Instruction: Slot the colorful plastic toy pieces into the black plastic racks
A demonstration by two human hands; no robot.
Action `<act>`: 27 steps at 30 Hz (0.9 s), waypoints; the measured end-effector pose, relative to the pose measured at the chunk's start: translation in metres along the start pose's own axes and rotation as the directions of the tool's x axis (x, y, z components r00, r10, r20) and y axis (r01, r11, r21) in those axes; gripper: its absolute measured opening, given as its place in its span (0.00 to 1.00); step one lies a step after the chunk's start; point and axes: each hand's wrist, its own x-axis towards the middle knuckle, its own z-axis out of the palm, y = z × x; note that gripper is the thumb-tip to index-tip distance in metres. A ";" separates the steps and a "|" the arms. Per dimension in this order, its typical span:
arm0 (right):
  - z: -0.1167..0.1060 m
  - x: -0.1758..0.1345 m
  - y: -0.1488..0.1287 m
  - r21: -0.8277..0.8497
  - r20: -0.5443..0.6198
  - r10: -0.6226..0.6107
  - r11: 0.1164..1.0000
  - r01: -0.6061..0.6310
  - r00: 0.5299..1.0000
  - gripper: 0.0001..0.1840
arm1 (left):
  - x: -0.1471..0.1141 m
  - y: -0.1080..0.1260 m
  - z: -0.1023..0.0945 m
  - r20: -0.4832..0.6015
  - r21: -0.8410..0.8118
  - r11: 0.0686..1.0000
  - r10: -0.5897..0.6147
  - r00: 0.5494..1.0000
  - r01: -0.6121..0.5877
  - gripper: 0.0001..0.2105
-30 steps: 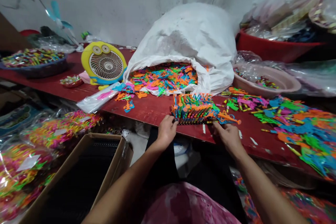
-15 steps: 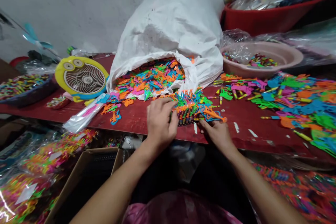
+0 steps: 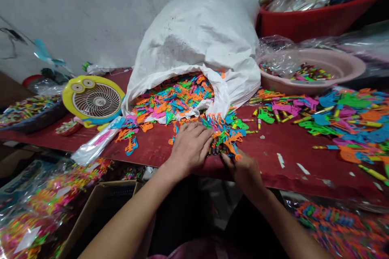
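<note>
A tight row of small bright plastic toy pieces, orange, green and blue, stands in a dark holder near the front edge of the red table. My left hand curves over the row's left end, its fingers close together and the fingertips on the pieces. At the row's right front corner, my right hand is closed low by the dark ends, thumb and fingers drawn together. An orange piece leans out over these fingers. What the right fingers pinch is hidden.
Behind the row, a white sack spills similar pieces. A yellow fan stands left, near a plastic sleeve. To the right lie a loose heap of pieces with yellow sticks and a pink basin. An open carton sits below the table.
My left hand has flattened further over the row. My right hand has shifted slightly left and down, tucking in under the orange piece. The view has tilted a little.
</note>
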 end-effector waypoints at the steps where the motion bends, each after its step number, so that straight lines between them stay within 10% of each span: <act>1: 0.000 0.000 -0.003 -0.025 -0.003 -0.012 1.000 0.012 1.000 0.18 | 0.000 -0.003 0.000 0.005 -0.013 1.000 0.007 1.000 -0.007 0.13; 9: 0.006 0.009 -0.020 -0.188 0.185 0.221 0.964 -0.186 0.958 0.13 | 0.007 0.013 -0.006 -0.092 -0.051 0.994 0.092 0.992 -0.097 0.18; 18: 0.017 0.016 -0.006 -0.010 0.211 0.139 0.990 -0.140 0.968 0.15 | 0.024 0.014 0.004 -0.066 0.027 0.998 0.053 0.996 -0.051 0.10; 27: 0.004 0.033 -0.019 -0.136 0.457 0.276 0.961 -0.240 0.846 0.13 | 0.026 0.011 0.004 0.022 -0.034 0.999 -0.004 1.000 0.005 0.09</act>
